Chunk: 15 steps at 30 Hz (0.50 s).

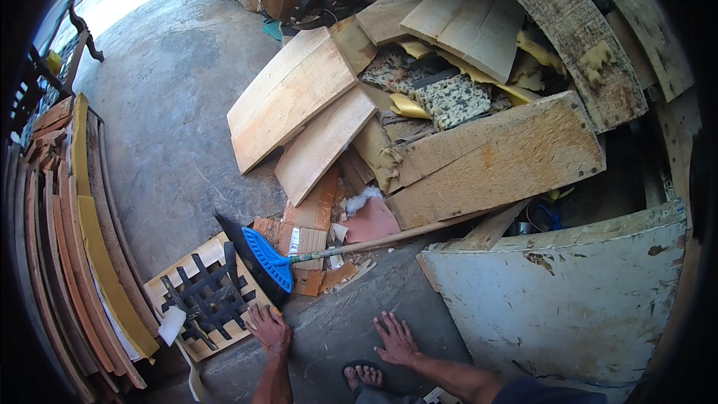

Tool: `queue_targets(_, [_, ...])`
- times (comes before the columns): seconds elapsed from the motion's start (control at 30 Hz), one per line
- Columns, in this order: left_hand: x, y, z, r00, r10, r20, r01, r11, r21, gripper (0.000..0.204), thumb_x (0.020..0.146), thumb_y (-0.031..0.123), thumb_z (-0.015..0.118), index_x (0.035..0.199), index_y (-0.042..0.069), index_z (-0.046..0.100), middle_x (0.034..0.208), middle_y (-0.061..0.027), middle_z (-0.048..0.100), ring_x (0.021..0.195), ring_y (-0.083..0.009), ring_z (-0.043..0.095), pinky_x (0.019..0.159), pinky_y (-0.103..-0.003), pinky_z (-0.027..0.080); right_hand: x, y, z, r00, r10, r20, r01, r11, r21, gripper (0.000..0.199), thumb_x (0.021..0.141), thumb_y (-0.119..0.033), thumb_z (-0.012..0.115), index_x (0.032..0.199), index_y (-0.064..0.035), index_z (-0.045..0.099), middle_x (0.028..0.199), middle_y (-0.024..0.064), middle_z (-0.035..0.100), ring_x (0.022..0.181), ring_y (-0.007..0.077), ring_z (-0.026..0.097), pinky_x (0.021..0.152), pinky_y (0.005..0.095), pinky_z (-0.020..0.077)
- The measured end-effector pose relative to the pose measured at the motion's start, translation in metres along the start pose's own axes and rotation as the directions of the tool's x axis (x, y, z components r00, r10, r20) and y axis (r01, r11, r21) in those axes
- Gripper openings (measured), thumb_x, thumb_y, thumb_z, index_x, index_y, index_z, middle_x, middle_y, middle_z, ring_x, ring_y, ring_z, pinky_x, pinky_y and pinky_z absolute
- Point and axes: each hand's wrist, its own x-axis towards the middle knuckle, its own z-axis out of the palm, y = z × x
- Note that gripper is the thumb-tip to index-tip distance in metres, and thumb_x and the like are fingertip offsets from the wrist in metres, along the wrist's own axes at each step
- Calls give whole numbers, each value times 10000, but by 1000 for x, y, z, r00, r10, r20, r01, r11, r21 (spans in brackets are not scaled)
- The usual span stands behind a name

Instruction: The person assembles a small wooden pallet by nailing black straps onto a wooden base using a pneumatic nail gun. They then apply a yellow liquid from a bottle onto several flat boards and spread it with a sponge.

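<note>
My left hand lies with its fingers stretched out at the near right corner of a wooden frame. Black straps are woven across this frame, and a dark, thin tool I cannot make out rests on them. Just beyond the fingers lies a broom with a blue head, dark bristles and a long handle. My right hand is spread, holding nothing, over the grey floor near my sandalled foot. Whether it touches the floor I cannot tell.
Pale boards, a rough wooden panel and torn foam are heaped ahead. A worn white panel stands at the right. Long wooden strips and a yellow strip lie stacked at the left. Cardboard scraps litter the middle.
</note>
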Motion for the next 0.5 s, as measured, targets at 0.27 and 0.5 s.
queue_targets(0.27, [-21,1,-57,949,-301,-95,291,951,-106,335,1043,275,502,1229,13,596,1324,-210,538,1308,-390,467,1071,-542,374,-62,-39,-113,862,96,499,-342,836,429,454,1018,-409,532,1370,-135,615,1140,117,751,1046,280,720,964,412,531])
queue_targets(0.5, [-147,-35,-208,931,-363,-33,353,922,-160,281,1043,227,467,1105,-16,593,1076,-250,606,1023,-452,548,921,-544,421,-181,-43,-107,778,191,599,-391,893,224,430,1007,-405,486,1279,-123,663,1232,180,701,1157,386,654,987,493,505])
